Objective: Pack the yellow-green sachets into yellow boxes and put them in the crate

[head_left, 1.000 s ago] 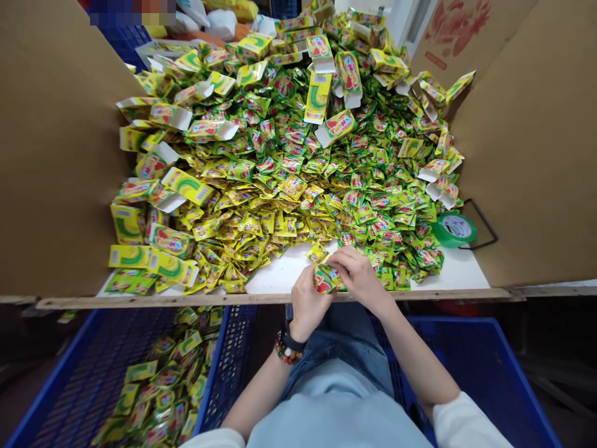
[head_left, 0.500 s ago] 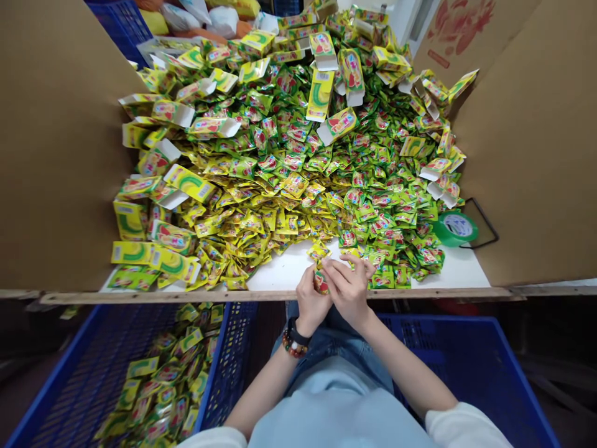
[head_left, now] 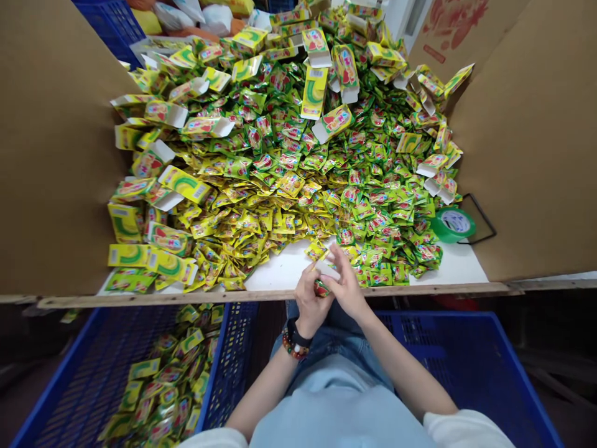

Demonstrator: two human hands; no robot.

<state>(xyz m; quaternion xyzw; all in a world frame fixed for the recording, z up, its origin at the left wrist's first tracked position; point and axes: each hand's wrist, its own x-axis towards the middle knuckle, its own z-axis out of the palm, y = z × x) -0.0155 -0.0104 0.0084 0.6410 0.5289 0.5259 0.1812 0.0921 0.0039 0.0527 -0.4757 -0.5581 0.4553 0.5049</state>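
Fingers of the left hand [head_left: 311, 308] clasp a small red-and-green cardboard carton [head_left: 321, 289], white flap [head_left: 328, 270] toward one o'clock, long axis obscured; right hand [head_left: 349, 292], fingers parted, touches it.

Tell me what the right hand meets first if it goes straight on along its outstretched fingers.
Probably the near edge of the heaped packets, just ahead of the right hand, though its height relative to them is unclear.

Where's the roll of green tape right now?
In the head view, the roll of green tape lies on the right, between the pile of small packets and the right cardboard wall, beside a thin black frame.
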